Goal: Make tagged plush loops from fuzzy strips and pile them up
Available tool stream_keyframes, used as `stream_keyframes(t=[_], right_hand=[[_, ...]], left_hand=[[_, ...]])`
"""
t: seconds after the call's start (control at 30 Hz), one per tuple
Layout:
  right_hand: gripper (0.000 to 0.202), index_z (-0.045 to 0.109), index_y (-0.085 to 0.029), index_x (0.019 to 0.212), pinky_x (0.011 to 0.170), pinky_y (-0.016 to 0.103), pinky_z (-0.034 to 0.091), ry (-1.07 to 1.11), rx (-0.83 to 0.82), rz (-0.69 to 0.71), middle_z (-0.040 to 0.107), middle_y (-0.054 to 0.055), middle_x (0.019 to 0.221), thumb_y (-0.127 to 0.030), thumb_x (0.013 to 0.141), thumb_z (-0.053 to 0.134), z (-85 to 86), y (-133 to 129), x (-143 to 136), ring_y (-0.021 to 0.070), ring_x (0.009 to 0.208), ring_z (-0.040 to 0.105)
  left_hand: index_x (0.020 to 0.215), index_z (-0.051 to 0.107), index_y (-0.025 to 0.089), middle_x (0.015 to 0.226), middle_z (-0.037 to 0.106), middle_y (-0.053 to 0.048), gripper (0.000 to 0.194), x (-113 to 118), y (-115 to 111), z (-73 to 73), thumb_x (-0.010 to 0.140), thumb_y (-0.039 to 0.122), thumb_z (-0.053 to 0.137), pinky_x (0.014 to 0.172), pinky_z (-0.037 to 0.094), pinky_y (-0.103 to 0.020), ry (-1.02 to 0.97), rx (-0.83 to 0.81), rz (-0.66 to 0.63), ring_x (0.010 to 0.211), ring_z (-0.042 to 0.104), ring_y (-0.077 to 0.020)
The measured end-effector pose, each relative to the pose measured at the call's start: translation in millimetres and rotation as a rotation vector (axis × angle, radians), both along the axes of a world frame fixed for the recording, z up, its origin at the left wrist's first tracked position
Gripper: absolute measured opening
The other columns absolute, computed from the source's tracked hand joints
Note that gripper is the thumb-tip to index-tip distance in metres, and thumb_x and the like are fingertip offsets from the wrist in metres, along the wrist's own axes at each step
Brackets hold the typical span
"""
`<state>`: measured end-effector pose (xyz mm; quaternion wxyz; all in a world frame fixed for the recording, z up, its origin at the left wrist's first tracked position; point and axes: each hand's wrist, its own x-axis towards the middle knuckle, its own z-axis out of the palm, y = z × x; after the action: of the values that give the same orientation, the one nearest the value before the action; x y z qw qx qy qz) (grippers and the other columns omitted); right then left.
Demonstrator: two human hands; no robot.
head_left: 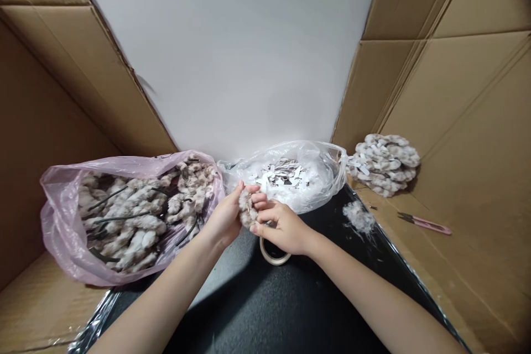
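Between my two hands, above the black tabletop (265, 310), is a fluffy grey-brown furry strip (248, 209). My left hand (228, 215) is closed on it from the left, thumb pointing up. The fingers of my right hand (284, 225) curl against its right side. Partly behind my right hand lies a roll of tape (274, 260). A pink plastic bag (62, 232) at the left holds many similar furry pieces (136, 215) with dark cords among them. Behind my hands, a clear plastic bag (327, 177) contains white tags (286, 172) on thin strings.
On the right, a stack of furry pieces (385, 163) with white tags rests on cardboard. Pink-handled thread snips (427, 224) lie in front of it. A tuft of loose fluff (359, 217) sits at the table's right edge. Cardboard walls (468, 99) and a white panel (232, 55) enclose the space.
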<state>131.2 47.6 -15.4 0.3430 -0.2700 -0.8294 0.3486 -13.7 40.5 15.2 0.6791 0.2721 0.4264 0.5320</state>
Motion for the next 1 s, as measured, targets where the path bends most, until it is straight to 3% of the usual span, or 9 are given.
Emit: stream_keyframes(t=[0.13, 0.27, 0.33, 0.43, 0.53, 0.6, 0.67, 0.83, 1.0], right_hand=[[0.019, 0.063, -0.019, 0.067, 0.085, 0.039, 0.039, -0.178, 0.100, -0.107, 0.064, 0.002, 0.083, -0.030, 0.082, 0.068, 5.5, 5, 9, 0.0198, 0.086, 0.053], [0.021, 0.063, -0.018, 0.068, 0.077, 0.033, 0.041, 0.029, 0.048, -0.255, 0.062, 0.002, 0.072, -0.031, 0.084, 0.064, 22.7, 17, 30, 0.0174, 0.076, 0.055], [0.008, 0.067, -0.018, 0.085, 0.078, 0.031, 0.043, 0.129, -0.002, -0.185, 0.063, 0.002, 0.082, -0.026, 0.084, 0.063, 27.8, 20, 36, 0.0167, 0.081, 0.057], [0.022, 0.066, -0.019, 0.102, 0.078, 0.029, 0.046, 0.136, -0.126, -0.024, 0.064, 0.003, 0.092, -0.022, 0.080, 0.067, 26.9, 18, 34, 0.0152, 0.081, 0.056], [0.009, 0.068, -0.017, 0.086, 0.075, 0.029, 0.046, 0.156, -0.237, 0.040, 0.064, 0.002, 0.084, -0.024, 0.080, 0.067, 21.3, 15, 26, 0.0139, 0.074, 0.056], [0.012, 0.067, -0.016, 0.076, 0.076, 0.030, 0.047, 0.210, -0.312, 0.047, 0.064, 0.002, 0.080, -0.028, 0.080, 0.068, 18.7, 16, 24, 0.0144, 0.075, 0.058], [0.015, 0.067, -0.016, 0.075, 0.075, 0.030, 0.048, 0.266, -0.368, 0.043, 0.066, 0.003, 0.081, -0.031, 0.079, 0.069, 17.6, 17, 24, 0.0152, 0.077, 0.059], [0.014, 0.068, -0.015, 0.075, 0.070, 0.028, 0.047, 0.318, -0.386, -0.011, 0.064, 0.002, 0.074, -0.028, 0.076, 0.069, 16.1, 21, 24, 0.0137, 0.071, 0.058], [0.016, 0.066, -0.016, 0.073, 0.065, 0.027, 0.047, 0.398, -0.449, -0.017, 0.064, 0.000, 0.071, -0.031, 0.074, 0.071, 13.8, 21, 23, 0.0125, 0.066, 0.058]], left_hand=[[0.087, 0.063, 0.013, 0.050, 0.057, 0.002, 0.033, -2, 3, -9.2, 0.089, 0.046, 0.056, 0.050, 0.048, -0.022, 0.105, 0.021, -0.007, 0.048, 0.058, -0.0131], [0.110, 0.065, 0.010, 0.041, 0.043, 0.008, 0.048, 0, -2, -11.0, 0.086, 0.052, 0.058, 0.047, 0.040, -0.020, 0.374, 0.231, -0.093, 0.040, 0.044, -0.0098], [0.122, 0.059, 0.012, 0.041, 0.039, 0.010, 0.056, 2, -7, -11.0, 0.087, 0.055, 0.056, 0.046, 0.038, -0.021, 0.447, 0.290, -0.172, 0.037, 0.038, -0.0083], [0.124, 0.057, 0.015, 0.045, 0.040, 0.010, 0.057, 6, -13, -12.5, 0.087, 0.059, 0.051, 0.047, 0.038, -0.022, 0.448, 0.290, -0.310, 0.037, 0.034, -0.0072], [0.121, 0.057, 0.016, 0.044, 0.038, 0.010, 0.057, 7, -16, -12.7, 0.088, 0.061, 0.047, 0.056, 0.045, -0.025, 0.428, 0.277, -0.382, 0.039, 0.034, -0.0081], [0.126, 0.054, 0.015, 0.042, 0.037, 0.010, 0.061, 7, -16, -10.6, 0.090, 0.062, 0.041, 0.061, 0.046, -0.027, 0.393, 0.265, -0.407, 0.040, 0.035, -0.0092], [0.134, 0.047, 0.015, 0.042, 0.039, 0.010, 0.062, 5, -15, -7.9, 0.092, 0.059, 0.038, 0.061, 0.045, -0.028, 0.340, 0.252, -0.445, 0.040, 0.033, -0.0093], [0.151, 0.017, 0.014, 0.047, 0.044, 0.009, 0.069, -1, -12, -6.8, 0.090, 0.032, 0.043, 0.058, 0.039, -0.026, 0.236, 0.241, -0.490, 0.043, 0.034, -0.0091], [0.153, 0.011, 0.020, 0.052, 0.045, 0.008, 0.069, -8, -10, -9.6, 0.094, 0.031, 0.044, 0.055, 0.035, -0.023, 0.302, 0.242, -0.565, 0.048, 0.037, -0.0087]])
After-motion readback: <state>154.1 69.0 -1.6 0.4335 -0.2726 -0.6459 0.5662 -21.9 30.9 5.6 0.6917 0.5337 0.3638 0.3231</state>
